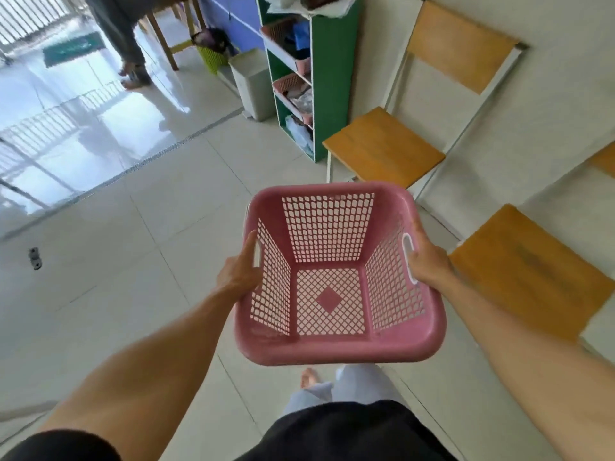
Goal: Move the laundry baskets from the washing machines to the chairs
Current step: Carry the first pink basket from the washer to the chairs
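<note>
I hold an empty pink laundry basket (336, 347) in front of me, above the tiled floor. My left hand (238, 271) grips its left handle and my right hand (429, 261) grips its right handle. Two wooden chairs stand along the wall to the right: one (382, 148) just beyond the basket, with a tall backrest, and a nearer one (529, 271) right of the basket. Both seats are bare. No washing machine is in view.
A green shelf unit (336, 78) with pink trays stands left of the far chair. A grey bin (251, 84) and a green basket (213, 58) sit beyond it. Another person's legs (128, 38) stand by a wooden table at the back left. Glossy floor spreads left.
</note>
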A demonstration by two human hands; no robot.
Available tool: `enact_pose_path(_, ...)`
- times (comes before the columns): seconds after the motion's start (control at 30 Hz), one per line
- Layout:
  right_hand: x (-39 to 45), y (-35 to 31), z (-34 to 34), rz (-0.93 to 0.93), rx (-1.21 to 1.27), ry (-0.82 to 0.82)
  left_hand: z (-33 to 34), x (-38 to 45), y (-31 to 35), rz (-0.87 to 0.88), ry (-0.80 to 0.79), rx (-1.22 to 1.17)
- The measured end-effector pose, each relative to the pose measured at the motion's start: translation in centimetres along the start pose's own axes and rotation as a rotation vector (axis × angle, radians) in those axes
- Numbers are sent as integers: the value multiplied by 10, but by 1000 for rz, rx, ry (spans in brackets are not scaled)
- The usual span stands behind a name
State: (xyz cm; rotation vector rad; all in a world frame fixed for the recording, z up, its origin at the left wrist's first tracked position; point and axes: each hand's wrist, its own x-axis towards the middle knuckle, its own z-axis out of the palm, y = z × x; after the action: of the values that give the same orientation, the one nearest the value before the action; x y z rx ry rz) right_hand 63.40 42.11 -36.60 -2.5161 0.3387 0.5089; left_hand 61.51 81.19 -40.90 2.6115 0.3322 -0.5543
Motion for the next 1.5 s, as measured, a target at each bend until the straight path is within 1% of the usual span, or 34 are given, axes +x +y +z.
enact_pose_path(0.13, 29, -14, 8, 66, 56, 78, -32, 75, 17, 115, -8, 75)
enact_pose_path(0.2, 43, -14, 14, 105, 66, 83, -40, 109, 25, 167, -44, 110)
enact_pose_path(0.3, 64, -9, 27, 199, 68, 87, -42, 152, 33, 190, -102, 151)
enact_pose_path(0.37, 71, -11, 34, 228, 91, 88, -44, 174, 37, 222, -151, 170)
enact_pose_path(0.5, 90, -29, 36, 324, 126, 43, -56, 232, 48, 303, -202, 190)
enact_pose_path(0.6, 89, -37, 37, 409, 170, -2, -58, 257, 59, 377, -277, 202)
enact_pose_path(0.7, 96, -44, 44, 513, 198, 4, -61, 289, 68, 457, -355, 233)
enact_pose_path(0.73, 97, -47, 48, 553, 179, 15, -57, 301, 69, 502, -388, 246)
enact_pose_path(0.8, 93, -57, 61, 637, 242, 44, -54, 320, 69, 580, -458, 310)
enact_pose_path(0.87, 89, -66, 84, 691, 272, 87, -53, 339, 67, 618, -517, 369)
enact_pose_path(1.0, 89, -74, 112, 756, 331, 58, -40, 375, 66, 731, -543, 460)
enact_pose_path(1.1, 98, -70, 123, 785, 368, 7, -28, 401, 67, 752, -553, 491)
enact_pose_path(1.2, 111, -56, 140, 820, 419, 0, -8, 422, 67, 768, -571, 448)
enact_pose_path(1.4, 152, -32, 190, 858, 375, -19, 37, 468, 65, 780, -603, 483)
enact_pose_path(1.5, 169, -15, 216, 860, 359, -30, 55, 482, 69, 816, -605, 485)
